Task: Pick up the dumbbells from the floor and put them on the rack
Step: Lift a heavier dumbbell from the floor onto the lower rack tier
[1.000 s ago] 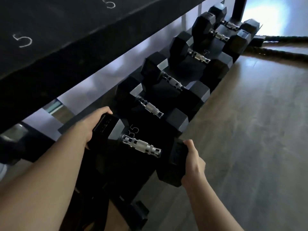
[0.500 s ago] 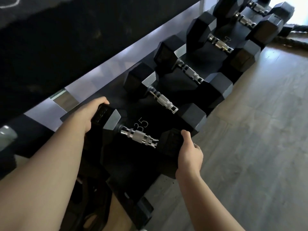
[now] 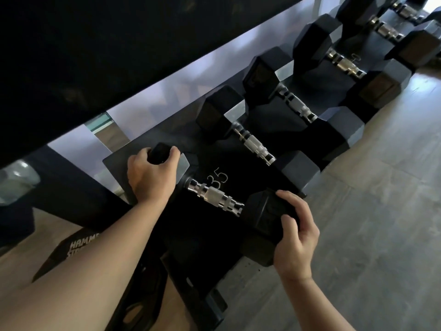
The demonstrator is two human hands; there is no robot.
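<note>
A black hex dumbbell [image 3: 216, 197] with a chrome handle lies across the lower shelf of the rack [image 3: 114, 163], beside a chalked "35". My left hand [image 3: 152, 175] is wrapped over its far head, near the shelf's back edge. My right hand [image 3: 296, 237] grips its near head at the shelf's front edge. Further along the same shelf sit several more black hex dumbbells [image 3: 256, 144], side by side.
The rack's dark upper shelf [image 3: 119, 44] overhangs the top left. A rack foot [image 3: 214, 306] and a dark plate with white lettering [image 3: 78, 247] lie on the floor below my arms. Wood-look floor [image 3: 370, 235] spreads to the right.
The view has moved closer and lower. The dumbbell has shifted further onto the shelf. My right hand has slid from under the near head to grip it from the front and top.
</note>
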